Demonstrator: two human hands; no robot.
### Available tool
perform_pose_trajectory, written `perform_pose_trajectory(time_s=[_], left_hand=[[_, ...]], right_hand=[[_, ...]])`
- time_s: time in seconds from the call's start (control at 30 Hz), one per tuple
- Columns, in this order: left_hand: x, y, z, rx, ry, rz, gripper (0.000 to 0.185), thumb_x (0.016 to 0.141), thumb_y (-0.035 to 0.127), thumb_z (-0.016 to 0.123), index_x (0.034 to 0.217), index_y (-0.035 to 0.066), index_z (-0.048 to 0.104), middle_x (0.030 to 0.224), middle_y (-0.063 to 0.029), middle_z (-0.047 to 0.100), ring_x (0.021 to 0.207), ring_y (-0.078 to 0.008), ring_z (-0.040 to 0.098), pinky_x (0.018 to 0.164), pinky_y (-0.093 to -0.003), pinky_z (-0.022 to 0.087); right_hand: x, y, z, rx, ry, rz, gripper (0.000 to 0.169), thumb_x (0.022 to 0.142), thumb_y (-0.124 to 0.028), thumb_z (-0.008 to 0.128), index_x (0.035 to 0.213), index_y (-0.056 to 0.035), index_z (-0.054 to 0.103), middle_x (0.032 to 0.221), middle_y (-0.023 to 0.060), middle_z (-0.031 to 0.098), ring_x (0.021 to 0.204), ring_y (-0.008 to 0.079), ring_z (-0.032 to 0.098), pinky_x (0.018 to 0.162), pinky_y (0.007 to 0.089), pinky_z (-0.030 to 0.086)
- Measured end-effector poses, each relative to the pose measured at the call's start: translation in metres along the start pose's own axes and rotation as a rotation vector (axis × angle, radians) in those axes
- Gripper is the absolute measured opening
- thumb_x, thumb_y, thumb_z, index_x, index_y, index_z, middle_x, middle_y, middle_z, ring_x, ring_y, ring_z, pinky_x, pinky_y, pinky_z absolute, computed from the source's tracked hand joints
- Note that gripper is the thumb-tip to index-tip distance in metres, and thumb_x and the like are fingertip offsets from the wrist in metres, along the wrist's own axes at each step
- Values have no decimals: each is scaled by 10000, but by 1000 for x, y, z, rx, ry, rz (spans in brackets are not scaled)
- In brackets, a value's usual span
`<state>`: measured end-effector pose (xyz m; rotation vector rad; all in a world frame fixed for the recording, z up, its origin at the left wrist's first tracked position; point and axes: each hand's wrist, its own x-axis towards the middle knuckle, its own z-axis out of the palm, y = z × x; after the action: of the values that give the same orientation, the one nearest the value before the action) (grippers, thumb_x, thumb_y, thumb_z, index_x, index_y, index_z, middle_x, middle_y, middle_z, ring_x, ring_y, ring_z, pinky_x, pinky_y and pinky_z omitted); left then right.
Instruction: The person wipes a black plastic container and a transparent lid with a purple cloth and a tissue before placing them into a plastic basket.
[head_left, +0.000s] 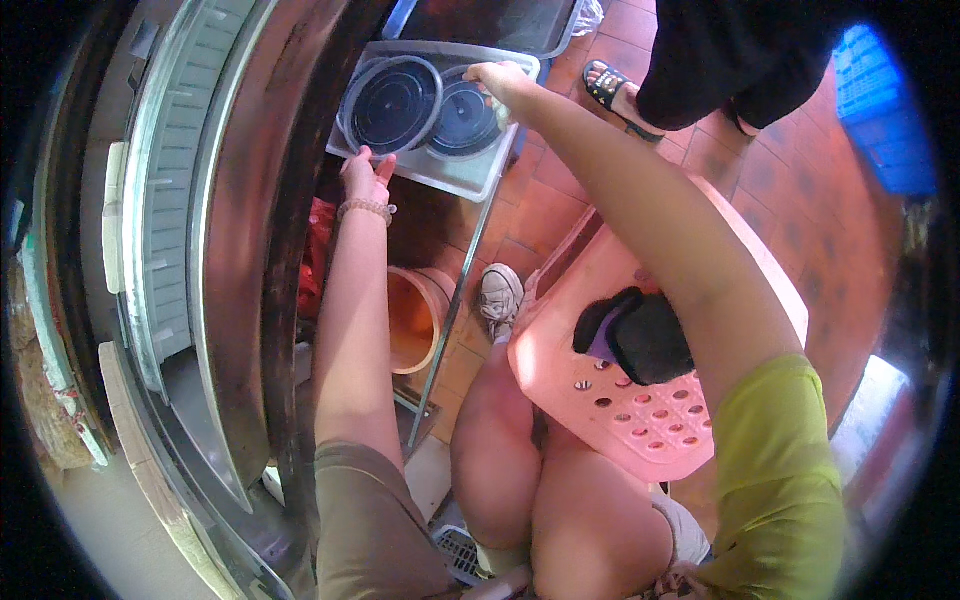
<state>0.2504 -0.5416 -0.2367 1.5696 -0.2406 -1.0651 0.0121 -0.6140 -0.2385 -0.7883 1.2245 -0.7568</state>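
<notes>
My left hand (368, 178), with a beaded bracelet at its wrist, grips the near rim of a round dark plate or lid with a pale edge (393, 106). That piece is tilted above a white rectangular plastic tray (457, 178). A second round dark piece with a clear rim (463, 116) lies in the tray on the right. My right hand (501, 88) is at the tray's right side, with a small pale crumpled thing, perhaps a cloth, under its fingers. Its grip is partly hidden by the hand itself.
A dark tray (495, 22) lies beyond. A pink plastic chair (555, 352) with black items (651, 337) stands at my right, an orange-lined bucket (412, 322) below. Another person's sandaled foot (611, 86) is near the tray; a blue crate (885, 112) stands far right. Metal shelving edges run along the left.
</notes>
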Motion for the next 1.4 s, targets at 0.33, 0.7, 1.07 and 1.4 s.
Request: perform_pose_trajectory(time_s=[0.33, 0.7, 1.07, 1.4], left_hand=[[62, 27, -5, -199, -33, -4, 173, 914, 64, 412, 1050, -25, 472, 917, -161, 578, 731, -277, 626, 679, -357, 592], [78, 15, -18, -310, -215, 74, 322, 947, 196, 454, 1135, -62, 414, 1119, -256, 518, 968, -378, 581, 814, -399, 551], [-273, -52, -152, 286, -374, 143, 287, 957, 257, 441, 1113, 40, 546, 1074, -29, 571, 959, -98, 535, 833, -237, 386], [-504, -74, -245, 148, 33, 311, 182, 934, 196, 505, 978, 31, 568, 955, -21, 574, 851, -96, 524, 810, -236, 412]], right_hand=[[12, 1, 1, -59, 69, 21, 451, 722, -299, 631, 980, 70, 611, 884, 190, 614, 841, 296, 597, 735, 396, 468], [-10, 8, 3, -527, 52, -315, 337, 707, -281, 593, 890, -3, 647, 1013, 209, 629, 905, 355, 613, 755, 433, 486], [-363, -69, 29, -894, -799, -1439, 224, 716, -202, 573, 839, -17, 592, 761, 160, 593, 607, 264, 581, 500, 356, 462], [-590, -66, 27, -681, -1135, -2036, 237, 708, -157, 531, 917, -45, 537, 813, 107, 527, 616, 154, 512, 508, 271, 415]])
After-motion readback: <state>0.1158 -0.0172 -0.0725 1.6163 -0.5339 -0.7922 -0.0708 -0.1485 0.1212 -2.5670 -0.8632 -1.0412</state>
